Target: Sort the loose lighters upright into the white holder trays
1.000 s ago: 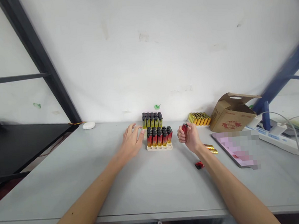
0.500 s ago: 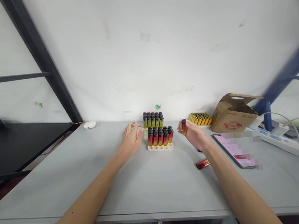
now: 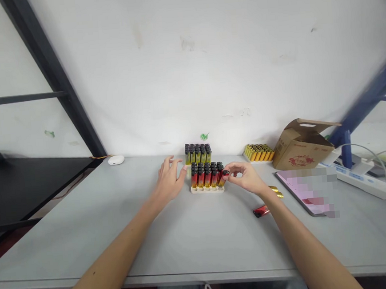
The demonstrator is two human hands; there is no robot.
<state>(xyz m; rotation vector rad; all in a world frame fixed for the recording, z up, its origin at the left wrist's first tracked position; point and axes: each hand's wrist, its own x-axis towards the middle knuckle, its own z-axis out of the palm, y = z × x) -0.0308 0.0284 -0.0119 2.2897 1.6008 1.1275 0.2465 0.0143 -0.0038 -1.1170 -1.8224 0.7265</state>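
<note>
Several red-and-yellow lighters (image 3: 208,176) with black tops stand upright in a white tray (image 3: 207,189) at the middle of the table. My right hand (image 3: 244,176) pinches a red lighter (image 3: 224,177) at the tray's right end; it leans slightly. Left of the tray, my left hand (image 3: 171,177) holds nothing, its fingers apart. Behind stand several yellow-green lighters (image 3: 197,153) with black tops. A red lighter (image 3: 261,211) lies flat, partly behind my right forearm, and yellow lighter ends (image 3: 276,191) show beyond that forearm.
At the back right are a tray of yellow lighters (image 3: 259,152) and an open cardboard box (image 3: 300,149). A phone (image 3: 300,191) lies before a white power strip (image 3: 359,180) with cables. A white case (image 3: 116,160) sits at the back left.
My right hand has moved left with the red lighter, from beside the tray to its right end. Yellow lighter ends now show beyond the right forearm. My left hand has hardly moved.
</note>
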